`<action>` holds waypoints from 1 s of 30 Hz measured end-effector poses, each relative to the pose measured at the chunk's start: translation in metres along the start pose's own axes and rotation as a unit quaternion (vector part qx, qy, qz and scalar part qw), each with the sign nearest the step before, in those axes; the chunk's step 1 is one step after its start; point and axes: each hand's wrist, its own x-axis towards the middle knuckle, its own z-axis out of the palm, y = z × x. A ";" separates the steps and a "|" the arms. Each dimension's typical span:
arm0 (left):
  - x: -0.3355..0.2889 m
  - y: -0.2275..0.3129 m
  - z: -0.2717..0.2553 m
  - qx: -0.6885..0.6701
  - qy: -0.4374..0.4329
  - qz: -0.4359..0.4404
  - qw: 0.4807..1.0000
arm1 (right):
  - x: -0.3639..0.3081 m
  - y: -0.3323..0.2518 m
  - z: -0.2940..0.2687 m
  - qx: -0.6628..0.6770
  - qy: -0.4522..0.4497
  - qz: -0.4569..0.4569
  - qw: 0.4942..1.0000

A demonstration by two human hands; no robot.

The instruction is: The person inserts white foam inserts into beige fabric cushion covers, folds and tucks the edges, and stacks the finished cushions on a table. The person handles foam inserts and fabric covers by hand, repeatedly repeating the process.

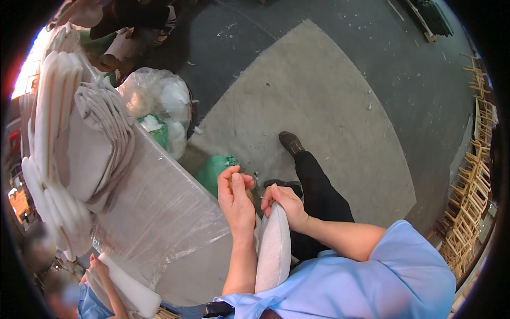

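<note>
A light grey cushion (274, 252) stands on edge against my body, between my forearms. My right hand (287, 206) rests at its upper tip, with thumb and fingers pinched together. A thin, light sliver shows at those fingertips, too fine to tell whether it is thread or a needle. Just to the left, my left hand (236, 199) is raised apart from the cushion, fingers curled and the thumb drawn in. Whatever it pinches, if anything, is too small to make out.
At left, a table covered in clear plastic film (159, 212) bears folded grey fabric covers (106, 133) and white padding (56, 117). Plastic bags (159, 95) and a green sack (212, 173) lie beyond its edge. Wooden frames (470, 181) line the right. Another person (95, 297) handles white padding at lower left.
</note>
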 end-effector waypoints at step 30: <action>-0.180 -0.089 -0.085 -0.019 0.210 -0.078 0.974 | 0.019 -0.071 0.045 0.051 -0.228 0.270 0.934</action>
